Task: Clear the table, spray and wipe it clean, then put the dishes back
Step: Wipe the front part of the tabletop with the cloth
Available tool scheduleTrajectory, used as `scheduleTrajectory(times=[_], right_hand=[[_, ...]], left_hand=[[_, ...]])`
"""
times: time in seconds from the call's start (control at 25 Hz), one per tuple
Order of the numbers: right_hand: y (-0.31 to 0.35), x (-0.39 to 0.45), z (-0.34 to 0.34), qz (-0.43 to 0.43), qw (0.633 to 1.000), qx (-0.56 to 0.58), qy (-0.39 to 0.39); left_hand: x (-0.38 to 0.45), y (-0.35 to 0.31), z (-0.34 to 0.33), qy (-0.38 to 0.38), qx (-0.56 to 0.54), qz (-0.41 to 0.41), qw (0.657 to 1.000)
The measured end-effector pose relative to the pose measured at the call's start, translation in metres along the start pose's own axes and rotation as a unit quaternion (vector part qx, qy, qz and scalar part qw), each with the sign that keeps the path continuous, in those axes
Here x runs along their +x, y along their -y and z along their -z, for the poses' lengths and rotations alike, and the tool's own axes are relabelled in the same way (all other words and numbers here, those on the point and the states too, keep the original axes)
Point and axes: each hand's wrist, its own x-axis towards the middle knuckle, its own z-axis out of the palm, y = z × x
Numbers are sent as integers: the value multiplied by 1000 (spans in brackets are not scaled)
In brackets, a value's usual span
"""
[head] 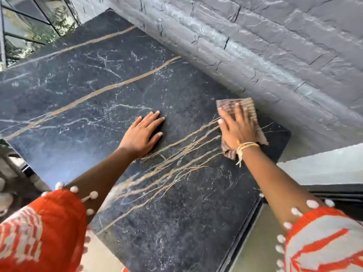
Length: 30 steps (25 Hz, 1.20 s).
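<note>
Pressing the cloth (243, 112) flat near the stone wall (275, 46), my right hand (236, 130) has straight fingers; left hand (142, 132) rests open on the surface (88, 91).

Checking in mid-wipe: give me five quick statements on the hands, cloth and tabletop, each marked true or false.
1. The right hand presses a cloth flat on the table. True.
2. The left hand holds a spray bottle. False: it rests palm-down on the bare marble, its fingers spread.
3. The cloth lies near the table edge beside the grey brick wall. True.
4. Dishes stand on the tabletop. False: none are visible on it.
5. The cloth is bright blue. False: it is brownish and ribbed.
</note>
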Motion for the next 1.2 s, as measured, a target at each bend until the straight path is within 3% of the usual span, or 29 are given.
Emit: scheduleTrajectory(times=[0.08,0.16,0.28,0.36,0.44,0.52,0.64,0.72,0.8,0.88,0.96,1.04,1.12,1.2], right_hand=[[43,-34,-8,137,990,-34,22],[90,-91,-25,284,957,-46,41],[145,-185,-53,496,862,-42,94],[156,-212,-59,573,810,-53,113],[147,-201,-55,583,803,-61,104],[127,-157,-42,526,846,-69,56],[64,-59,-21,316,945,-85,-17],[15,-15,-9,147,987,-54,-30],[-8,-4,-8,-4,1000,4,-16],[10,-12,-13,-56,998,22,-3],[55,-33,-18,10,1000,7,-10],[107,-66,-26,135,990,-28,1],[160,-122,-41,276,959,-62,22],[199,-198,-59,427,899,-72,61]], left_hand=[[-27,18,7,-25,-26,10,999],[-69,35,10,-45,-24,41,998],[-127,46,7,-31,18,75,997],[-149,48,6,-9,44,75,996],[-165,48,6,0,58,91,994],[-177,45,4,-10,56,127,990],[-182,43,2,-23,28,149,988],[-179,44,3,-27,15,148,988],[-181,44,2,-30,10,147,989],[-183,46,0,-32,11,148,988],[-184,47,-1,-25,23,147,989],[-181,49,1,-14,37,133,990],[-182,54,6,9,46,105,993],[-192,62,9,25,65,97,993]])
